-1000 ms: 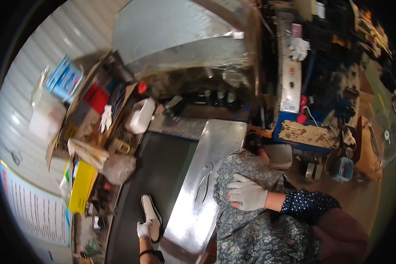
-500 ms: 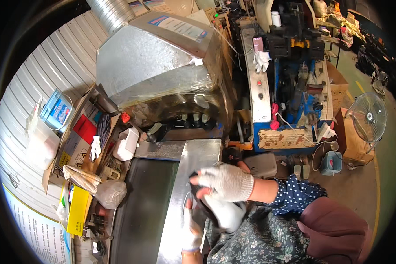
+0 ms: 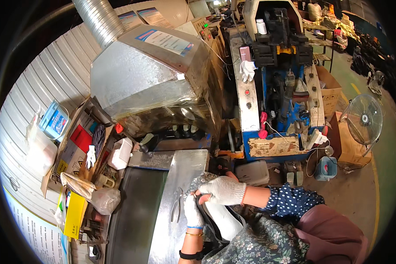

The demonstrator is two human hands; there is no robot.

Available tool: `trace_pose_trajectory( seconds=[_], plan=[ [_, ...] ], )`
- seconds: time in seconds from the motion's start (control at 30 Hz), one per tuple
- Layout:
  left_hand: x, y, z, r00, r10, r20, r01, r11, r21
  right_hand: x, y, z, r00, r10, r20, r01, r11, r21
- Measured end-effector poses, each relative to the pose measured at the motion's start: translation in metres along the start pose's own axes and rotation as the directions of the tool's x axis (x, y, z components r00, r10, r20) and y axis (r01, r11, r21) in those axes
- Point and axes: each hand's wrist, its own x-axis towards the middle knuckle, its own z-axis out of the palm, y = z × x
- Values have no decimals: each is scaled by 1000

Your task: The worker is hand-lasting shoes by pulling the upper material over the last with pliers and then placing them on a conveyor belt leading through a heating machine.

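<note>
A black shoe upper (image 3: 212, 225) with a white last (image 3: 226, 222) in it lies tilted against my floral apron, at the edge of a shiny metal plate (image 3: 187, 165). My left hand (image 3: 192, 212), in a white glove with bare fingertips, grips the near left rim of the upper. My right hand (image 3: 223, 191), gloved the same way, pinches the upper's far end, its fingertips close to the left ones. What exactly lies between the fingertips is too small to make out. Pliers (image 3: 176, 206) rest on the plate just left of my left hand.
A dark belt (image 3: 138, 211) runs left of the plate, toward a metal hood (image 3: 136, 75) with several shoes under it. Left stands a cluttered shelf with a yellow box (image 3: 81, 215). A blue machine (image 3: 277, 149), a grey bin (image 3: 255, 171) and a fan (image 3: 363, 119) are at right.
My left hand has moved up from beside the upper to its rim, next to my right hand. The pliers now show on the plate. The whole view has shifted slightly.
</note>
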Motion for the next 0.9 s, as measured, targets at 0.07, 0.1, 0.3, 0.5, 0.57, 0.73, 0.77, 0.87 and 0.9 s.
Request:
trace_pose_trajectory(
  seconds=[0.07,0.1,0.3,0.5,0.57,0.73,0.77,0.87,0.9],
  plan=[
    [-18,32,34,934,335,120,-349,796,494,-9,13,13,983,182,18,-182,973,144],
    [-22,40,41,857,469,212,-488,611,623,-19,12,25,959,282,-24,-269,935,231],
    [22,34,10,960,215,179,-279,696,661,-89,57,89,835,550,36,-504,736,452],
    [-7,53,18,996,67,50,-81,929,360,-48,67,51,651,608,454,-546,-40,837],
    [-12,16,9,990,139,33,-138,877,461,-71,94,106,587,606,536,-768,211,604],
    [-11,3,-4,982,186,-25,-133,784,606,-46,36,59,756,514,405,-524,846,-96],
    [-11,9,6,985,174,-22,-128,799,588,-52,42,65,873,393,290,-357,919,-169],
    [9,7,2,980,196,-26,-140,782,607,-25,30,49,892,394,221,-332,903,-272],
    [16,6,0,980,200,12,-161,750,642,-31,56,62,894,369,256,-289,909,-302]
  ],
)
